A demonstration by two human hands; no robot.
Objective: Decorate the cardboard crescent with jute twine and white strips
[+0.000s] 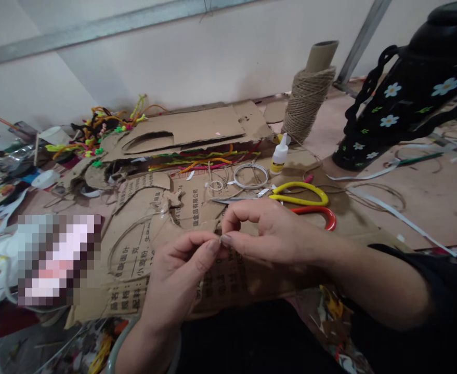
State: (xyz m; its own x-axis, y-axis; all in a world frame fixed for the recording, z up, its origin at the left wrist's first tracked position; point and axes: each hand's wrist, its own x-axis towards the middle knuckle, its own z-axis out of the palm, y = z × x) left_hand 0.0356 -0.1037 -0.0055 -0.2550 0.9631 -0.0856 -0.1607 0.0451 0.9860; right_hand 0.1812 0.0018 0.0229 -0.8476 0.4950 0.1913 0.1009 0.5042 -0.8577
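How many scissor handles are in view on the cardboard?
2: a yellow handle beyond the right hand, and a red handle partly hidden by that arm. Others could be hidden in the clutter.

Matt printed cardboard (130, 249) lies at eight o'clock; rough, fibrous jute twine (308, 106) toward two; glossy plastic scissor handles (324, 196) at three; a dull metal rail (134, 22) at eleven.

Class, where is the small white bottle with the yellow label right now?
In the head view, the small white bottle stands right of centre, in front of the twine spool and just beyond the scissors.
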